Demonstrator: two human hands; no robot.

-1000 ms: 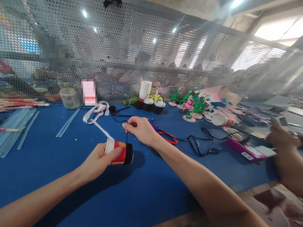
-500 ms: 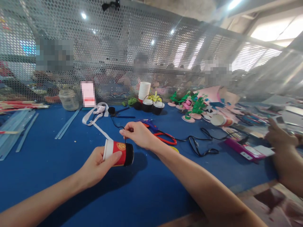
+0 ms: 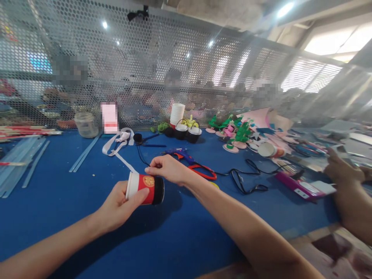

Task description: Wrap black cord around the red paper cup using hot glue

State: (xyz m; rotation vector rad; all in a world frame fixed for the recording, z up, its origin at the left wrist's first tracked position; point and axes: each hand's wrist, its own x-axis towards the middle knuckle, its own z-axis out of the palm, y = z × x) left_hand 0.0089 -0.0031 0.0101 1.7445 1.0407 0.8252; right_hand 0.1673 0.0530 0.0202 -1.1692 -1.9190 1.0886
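Observation:
My left hand (image 3: 117,207) grips a red paper cup (image 3: 144,188) lying on its side, its white rim to the left and a black band at its right end. My right hand (image 3: 167,169) pinches a thin black cord (image 3: 141,154) just above the cup's black end. The cord trails back over the blue table (image 3: 58,193) toward a black pompom (image 3: 137,137). A blue glue gun (image 3: 179,153) and red-handled scissors (image 3: 203,172) lie just behind my right hand.
A white ribbon (image 3: 116,149), a glass jar (image 3: 86,124), clear glue sticks (image 3: 20,161), stacked white cups (image 3: 177,113) and two black-and-white cup baskets (image 3: 188,131) sit along the perforated metal screen (image 3: 145,69). Green and pink foam crafts (image 3: 241,133) lie right. Another person's hand (image 3: 343,172) works at the far right.
My right hand has come down and toward me with the cord, closing onto the cup's black end. The cup has stayed in my left hand.

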